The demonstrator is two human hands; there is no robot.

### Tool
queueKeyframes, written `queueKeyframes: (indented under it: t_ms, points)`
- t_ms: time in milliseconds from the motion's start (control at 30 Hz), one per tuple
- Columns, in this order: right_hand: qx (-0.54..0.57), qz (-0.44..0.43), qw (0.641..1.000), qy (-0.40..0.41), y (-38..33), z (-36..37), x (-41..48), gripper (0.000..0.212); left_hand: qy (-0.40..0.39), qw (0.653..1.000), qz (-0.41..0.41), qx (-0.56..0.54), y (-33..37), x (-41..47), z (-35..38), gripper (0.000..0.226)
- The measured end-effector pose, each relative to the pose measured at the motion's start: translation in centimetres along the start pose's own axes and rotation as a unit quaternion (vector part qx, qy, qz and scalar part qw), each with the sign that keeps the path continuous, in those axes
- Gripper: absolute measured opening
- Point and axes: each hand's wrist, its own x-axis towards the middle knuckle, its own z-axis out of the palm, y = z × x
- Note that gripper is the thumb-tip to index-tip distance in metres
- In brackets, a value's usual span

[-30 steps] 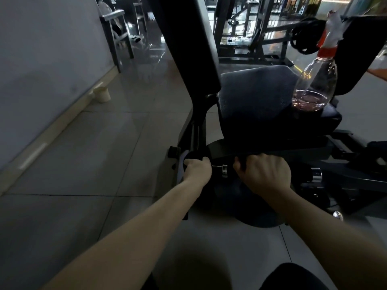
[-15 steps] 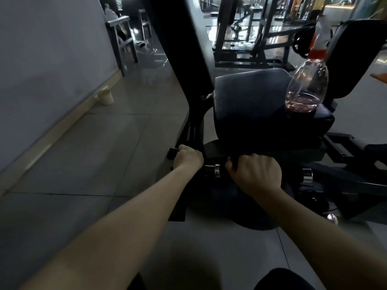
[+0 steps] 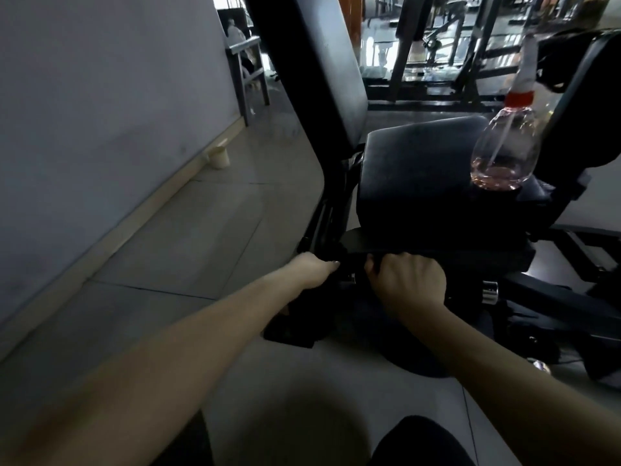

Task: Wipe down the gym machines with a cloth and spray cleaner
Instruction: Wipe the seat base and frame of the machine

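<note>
A black gym bench fills the middle, with a tall backrest (image 3: 322,95) and a padded seat (image 3: 413,176). A clear spray bottle (image 3: 504,156) with a red collar and a little pink liquid stands upright on the seat's right end. My left hand (image 3: 316,269) is curled round what looks like a dark cloth (image 3: 292,321), which hangs below it against the frame at the backrest hinge. My right hand (image 3: 408,280) grips the dark frame bar (image 3: 453,253) just under the seat's front edge. Both sets of fingertips are hidden behind the frame.
A grey wall (image 3: 100,112) runs along the left, with a small pale cup (image 3: 220,158) on the tiled floor (image 3: 188,243) at its foot. A metal chair (image 3: 248,68) stands further back. More black machine frames (image 3: 470,79) crowd the far right.
My left hand has slid a little up and left along the frame by the hinge. The right hand keeps its grip under the seat. The camera has moved closer and tilted.
</note>
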Motion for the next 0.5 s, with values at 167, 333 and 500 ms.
queueKeyframes:
  t_ms: [167,333,500]
  points:
    - [-0.007,-0.017,1.0,0.013,0.7,0.5,-0.1,0.056,-0.027,0.986,0.125,0.104,1.6,-1.3,-4.1,0.059]
    - [0.162,-0.081,0.983,-0.022,1.3,-0.7,0.6,0.033,-0.129,0.959,0.216,0.132,3.0,-1.9,-5.7,0.048]
    - [0.401,-0.122,0.891,-0.175,-2.2,-0.4,3.6,0.045,-0.088,0.96,0.25,0.087,2.3,0.4,-6.2,0.05]
